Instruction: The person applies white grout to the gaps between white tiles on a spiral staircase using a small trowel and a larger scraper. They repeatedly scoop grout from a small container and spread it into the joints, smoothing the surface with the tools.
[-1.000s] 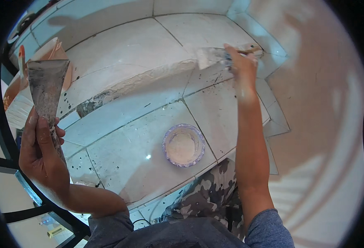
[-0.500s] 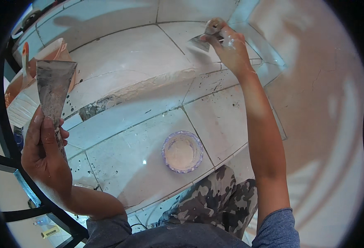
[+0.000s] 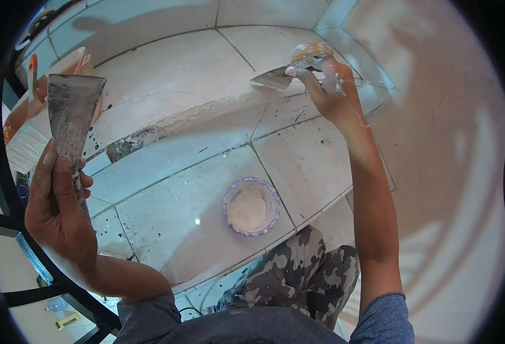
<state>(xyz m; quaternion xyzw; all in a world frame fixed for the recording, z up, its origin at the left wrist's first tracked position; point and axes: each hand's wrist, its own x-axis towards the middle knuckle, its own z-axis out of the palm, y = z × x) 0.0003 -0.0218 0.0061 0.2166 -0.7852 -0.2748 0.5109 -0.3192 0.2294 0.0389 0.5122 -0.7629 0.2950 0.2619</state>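
Observation:
My left hand [image 3: 63, 212] is closed round the handle of a wide putty knife [image 3: 73, 109], its smeared metal blade pointing up and away. At the far right, my right hand [image 3: 330, 83] grips a second, smaller putty knife [image 3: 274, 77] by its handle. That blade points left, close above the tiled step near the right end of a band of pale filler [image 3: 206, 112]. White paste smears the back of my right hand. The filler runs along the step's edge, and its left end shows a dark rough gap [image 3: 126, 148]. Whether the blade touches the tile I cannot tell.
A round purple-rimmed tub [image 3: 251, 206] with pale paste stands on the lower tiled step [image 3: 166, 206]. Behind my left hand are an orange-handled brush [image 3: 33, 74] and a paste-streaked bucket [image 3: 29, 146]. Black metal railing [image 3: 12, 195] borders the left; a plastered wall [image 3: 447, 143] rises on the right.
My right hand has come nearer and slightly right, and its putty knife has turned so the blade points left. My left hand has barely moved, still holding the wide knife.

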